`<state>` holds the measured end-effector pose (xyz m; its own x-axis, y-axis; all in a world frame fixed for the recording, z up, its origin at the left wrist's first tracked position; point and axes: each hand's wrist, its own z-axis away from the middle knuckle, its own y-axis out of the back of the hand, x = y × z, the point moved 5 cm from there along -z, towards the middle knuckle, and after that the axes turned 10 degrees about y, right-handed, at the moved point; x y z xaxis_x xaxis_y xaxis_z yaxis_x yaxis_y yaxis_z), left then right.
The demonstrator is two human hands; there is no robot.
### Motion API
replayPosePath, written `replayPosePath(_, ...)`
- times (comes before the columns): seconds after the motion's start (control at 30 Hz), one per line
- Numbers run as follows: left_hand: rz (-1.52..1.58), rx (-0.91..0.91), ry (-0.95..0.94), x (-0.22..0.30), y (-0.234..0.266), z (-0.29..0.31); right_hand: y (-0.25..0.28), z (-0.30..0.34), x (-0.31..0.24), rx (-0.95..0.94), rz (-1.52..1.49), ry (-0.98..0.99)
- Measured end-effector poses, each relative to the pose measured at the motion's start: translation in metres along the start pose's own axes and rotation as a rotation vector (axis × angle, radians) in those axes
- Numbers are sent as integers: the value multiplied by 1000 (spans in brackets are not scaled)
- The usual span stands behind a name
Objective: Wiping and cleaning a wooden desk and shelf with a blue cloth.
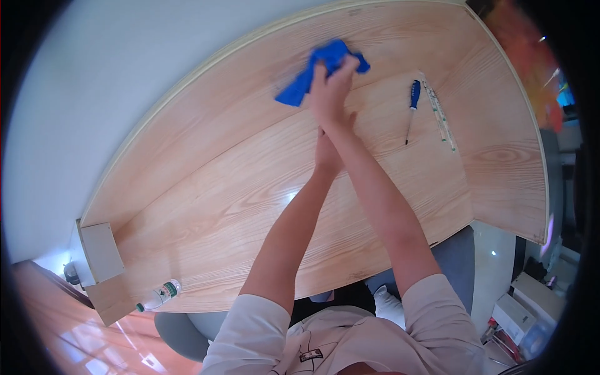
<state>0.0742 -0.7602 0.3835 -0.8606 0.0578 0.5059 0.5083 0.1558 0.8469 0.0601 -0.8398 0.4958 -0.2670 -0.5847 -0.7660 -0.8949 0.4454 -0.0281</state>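
Observation:
A crumpled blue cloth is pressed against the upright wooden back panel of a desk, and my right hand grips it with bent fingers. Both cloth and hand are slightly blurred. My left hand is beneath my right wrist, low over the desktop. The crossing right forearm covers most of its fingers, so their shape is hard to make out. To the right of my hands lies a screwdriver with a blue handle, its tip toward me.
Beside the screwdriver lie thin, white patterned strips. A clear bottle with a green cap lies on its side at the near left, by a small white box-like fixture. A side panel bounds the desk's right. Grey chairs stand at the front edge.

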Motion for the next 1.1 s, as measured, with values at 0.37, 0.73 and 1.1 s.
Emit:
replayPosePath(0.37,-36,27,7,-1,-4,-2,31,-78,13,199,70,-113)
replayPosePath(0.73,-273,-289,55,7,-17,-4,48,22,118,-254,223,-398)
replayPosePath(1.1,-109,-8,-1,-2,-9,-2,5,-93,-70,-19,-25,221)
